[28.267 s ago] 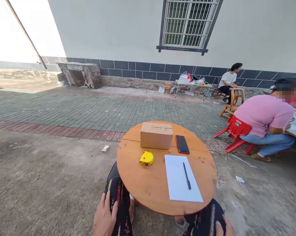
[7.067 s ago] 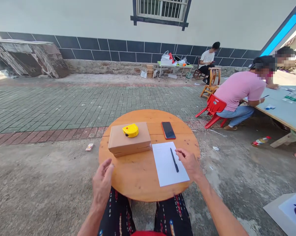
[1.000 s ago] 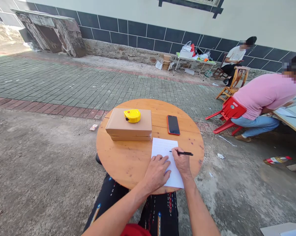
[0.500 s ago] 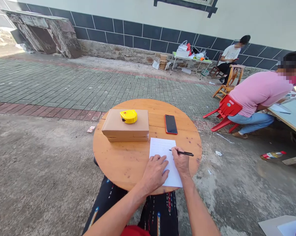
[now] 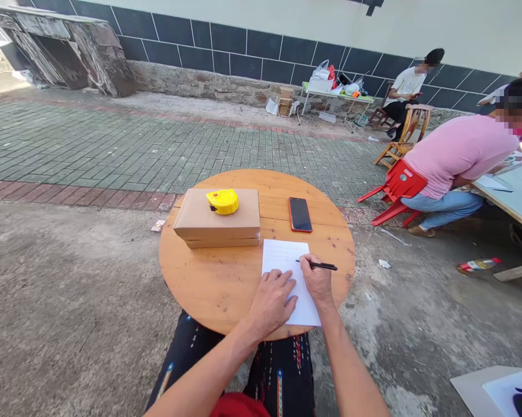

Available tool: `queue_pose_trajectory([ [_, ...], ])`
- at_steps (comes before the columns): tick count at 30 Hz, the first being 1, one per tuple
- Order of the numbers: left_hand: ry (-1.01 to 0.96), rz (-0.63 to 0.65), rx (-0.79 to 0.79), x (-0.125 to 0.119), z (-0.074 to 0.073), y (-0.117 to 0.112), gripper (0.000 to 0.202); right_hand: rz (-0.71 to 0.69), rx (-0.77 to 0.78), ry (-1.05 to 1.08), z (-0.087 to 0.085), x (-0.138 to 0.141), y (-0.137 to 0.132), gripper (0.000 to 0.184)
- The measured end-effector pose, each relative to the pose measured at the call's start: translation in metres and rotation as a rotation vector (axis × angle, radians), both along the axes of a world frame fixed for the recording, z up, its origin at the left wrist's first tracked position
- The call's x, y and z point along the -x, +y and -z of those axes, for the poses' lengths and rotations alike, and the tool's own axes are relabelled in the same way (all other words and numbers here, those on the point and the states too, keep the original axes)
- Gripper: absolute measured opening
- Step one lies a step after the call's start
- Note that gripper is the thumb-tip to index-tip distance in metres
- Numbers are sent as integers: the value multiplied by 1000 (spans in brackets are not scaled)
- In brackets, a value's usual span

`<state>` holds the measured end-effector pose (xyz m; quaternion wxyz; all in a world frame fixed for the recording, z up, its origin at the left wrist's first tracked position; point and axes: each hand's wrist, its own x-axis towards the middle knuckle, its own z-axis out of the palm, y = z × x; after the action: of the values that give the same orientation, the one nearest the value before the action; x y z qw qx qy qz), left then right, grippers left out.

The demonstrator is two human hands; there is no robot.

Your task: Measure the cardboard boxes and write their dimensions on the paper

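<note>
A white sheet of paper [image 5: 304, 310] with faint lines of writing near its top lies on the round wooden table [image 5: 209, 289]. Flat on the sheet's left side rests my left hand [image 5: 273, 296], fingers spread. My right hand [image 5: 316, 280] is closed around a black pen [image 5: 324, 266], its tip at the paper just below the written lines. Beyond the sheet, a phone [image 5: 300, 215] in a red case lies face up with a dark screen. To the left is a cardboard box [image 5: 221, 234], a yellow tape measure [image 5: 223, 201] on top of it.
At right, a person in pink [image 5: 460, 142] sits on a red plastic chair [image 5: 402, 185] at a light table [image 5: 521, 188]. Another person [image 5: 408, 87] sits near a cluttered folding table [image 5: 339, 95] by the wall. A bottle [image 5: 478, 265] lies on the concrete.
The view has shifted slightly, so things on the table sit a little higher and further left. My right hand still holds the pen on the paper; my left stays flat.
</note>
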<state>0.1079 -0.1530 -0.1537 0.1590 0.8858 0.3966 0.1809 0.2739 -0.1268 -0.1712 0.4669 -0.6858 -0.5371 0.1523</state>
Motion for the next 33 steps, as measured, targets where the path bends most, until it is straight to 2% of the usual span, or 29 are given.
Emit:
queue_pose_trajectory([
  [21,-12,4,7,1,-2,0,26,-13,29,20,0,1,1,28],
  [33,-11,3,-3,1,0,0,27,110,10,60,-2,-1,-4,29],
])
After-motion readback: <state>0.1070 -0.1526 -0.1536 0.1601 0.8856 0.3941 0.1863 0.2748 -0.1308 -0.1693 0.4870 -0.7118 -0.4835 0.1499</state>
